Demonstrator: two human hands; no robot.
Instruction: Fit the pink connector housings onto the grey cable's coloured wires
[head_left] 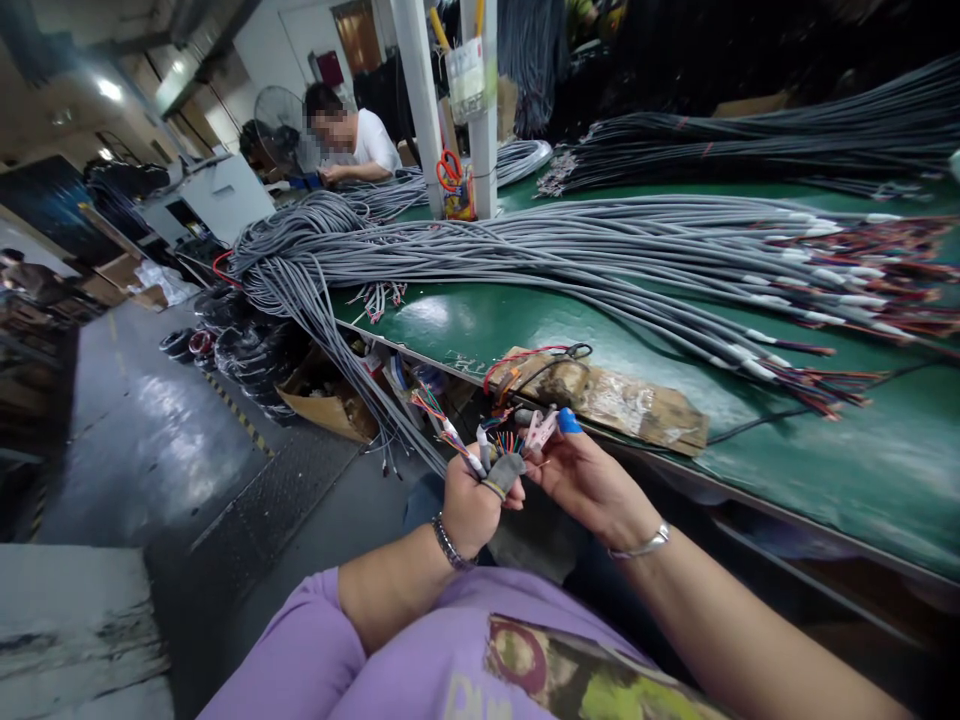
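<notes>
My left hand (472,500) is closed around several cable ends near the table's front edge. White-sleeved cable ends (461,450) with stripped coloured wires fan out above its fist, and a grey finger cot covers its thumb. Close beside it, my right hand (585,485) pinches a pale pink clip-like piece (538,432), its exact kind unclear. Blue tape wraps one fingertip of that hand. Short coloured wires (510,442) stand between the two hands. Just beyond them lies a worn, tape-covered board (630,405) with red and black leads.
A long bundle of grey cables (525,245) runs across the green table (795,470), some hanging over its left edge. Darker cables (712,150) lie behind. A white post (484,120) rises from the table. Across it sits a person (367,145). A cardboard box (330,395) stands on the floor.
</notes>
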